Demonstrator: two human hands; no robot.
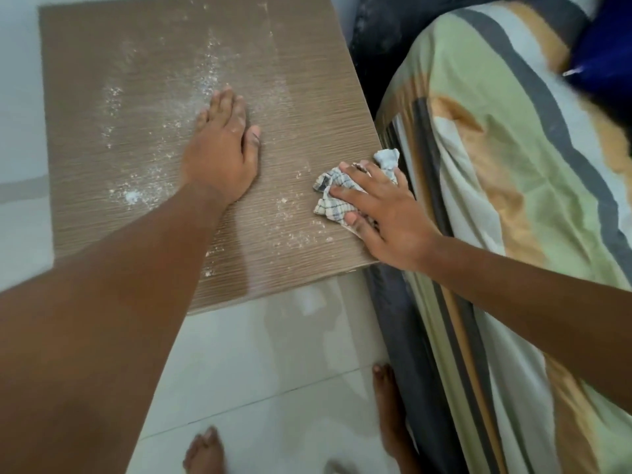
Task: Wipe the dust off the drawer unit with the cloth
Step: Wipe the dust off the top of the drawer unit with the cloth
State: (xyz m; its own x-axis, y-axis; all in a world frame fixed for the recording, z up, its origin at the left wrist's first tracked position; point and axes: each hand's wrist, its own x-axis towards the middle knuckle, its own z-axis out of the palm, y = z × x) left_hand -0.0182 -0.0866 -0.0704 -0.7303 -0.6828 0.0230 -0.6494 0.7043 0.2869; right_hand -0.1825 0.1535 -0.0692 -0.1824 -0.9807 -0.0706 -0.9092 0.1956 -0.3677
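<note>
The drawer unit's brown wood-grain top (143, 63) fills the upper left, seen from above. White dust (205, 73) is scattered across its middle, left and near-right parts. My left hand (222, 148) lies flat on the top near the centre, fingers together, holding nothing. My right hand (383, 213) presses a crumpled checked cloth (333, 196) onto the top at its right edge, fingers spread over it. One end of the cloth sticks out past my fingers toward the bed.
A bed with a striped green, orange and grey sheet (496, 200) runs along the unit's right side, touching it. A dark blue pillow (602, 56) lies at top right. Pale floor tiles (273, 371) and my bare feet (205, 453) are below. A white wall borders the left.
</note>
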